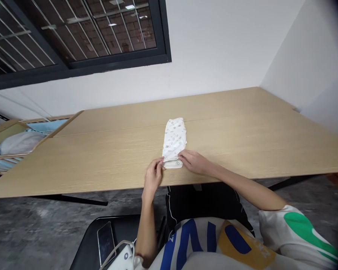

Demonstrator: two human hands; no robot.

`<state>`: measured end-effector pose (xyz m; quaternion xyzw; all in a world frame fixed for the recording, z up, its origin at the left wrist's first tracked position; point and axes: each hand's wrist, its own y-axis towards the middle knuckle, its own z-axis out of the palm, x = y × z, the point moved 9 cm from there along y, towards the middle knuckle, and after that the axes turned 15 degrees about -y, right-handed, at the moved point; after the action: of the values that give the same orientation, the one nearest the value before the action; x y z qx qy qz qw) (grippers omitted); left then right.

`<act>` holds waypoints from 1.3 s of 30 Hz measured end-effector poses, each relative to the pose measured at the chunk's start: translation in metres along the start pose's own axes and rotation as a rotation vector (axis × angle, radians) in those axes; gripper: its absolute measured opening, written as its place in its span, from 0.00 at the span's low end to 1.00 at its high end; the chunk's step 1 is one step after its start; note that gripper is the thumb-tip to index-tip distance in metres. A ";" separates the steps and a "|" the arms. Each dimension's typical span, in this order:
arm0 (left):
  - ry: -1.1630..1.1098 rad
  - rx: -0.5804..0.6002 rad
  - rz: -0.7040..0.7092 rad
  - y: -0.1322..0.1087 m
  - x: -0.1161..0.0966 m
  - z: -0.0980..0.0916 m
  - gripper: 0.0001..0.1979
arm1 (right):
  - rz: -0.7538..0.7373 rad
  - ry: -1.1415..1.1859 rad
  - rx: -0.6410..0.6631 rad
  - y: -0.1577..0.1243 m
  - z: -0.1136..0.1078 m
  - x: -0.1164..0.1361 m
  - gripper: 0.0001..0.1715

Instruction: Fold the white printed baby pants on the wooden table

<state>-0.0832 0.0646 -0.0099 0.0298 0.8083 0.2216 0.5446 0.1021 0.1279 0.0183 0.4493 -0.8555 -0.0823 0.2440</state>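
A small white patterned garment (175,140), folded into a long narrow strip, lies on the wooden table (107,157) with its length running away from me. My left hand (153,176) pinches the near left corner of the strip. My right hand (193,161) grips the near right corner, fingers curled over the cloth's edge. Both hands rest at the near end, close to the table's front edge.
A wooden crib (19,140) with pale bedding stands at the table's left end. A black chair (112,240) at my lower left holds a phone (105,242) and a white device with a cable (124,255). A white wall and a barred window (73,30) lie behind the table.
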 end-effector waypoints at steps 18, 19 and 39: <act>0.661 0.051 0.167 -0.035 -0.040 0.033 0.15 | -0.254 -0.261 0.024 -0.004 -0.002 0.030 0.21; 0.670 0.057 0.185 -0.038 -0.046 0.043 0.17 | -0.278 -0.209 0.011 0.001 -0.004 0.034 0.22; 0.734 0.039 0.133 -0.062 -0.041 0.099 0.24 | -0.159 -0.193 0.366 0.112 0.071 -0.092 0.39</act>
<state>0.0343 0.0290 -0.0290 0.0113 0.9501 0.2371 0.2022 0.0295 0.2616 -0.0341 0.5422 -0.8374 0.0125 0.0680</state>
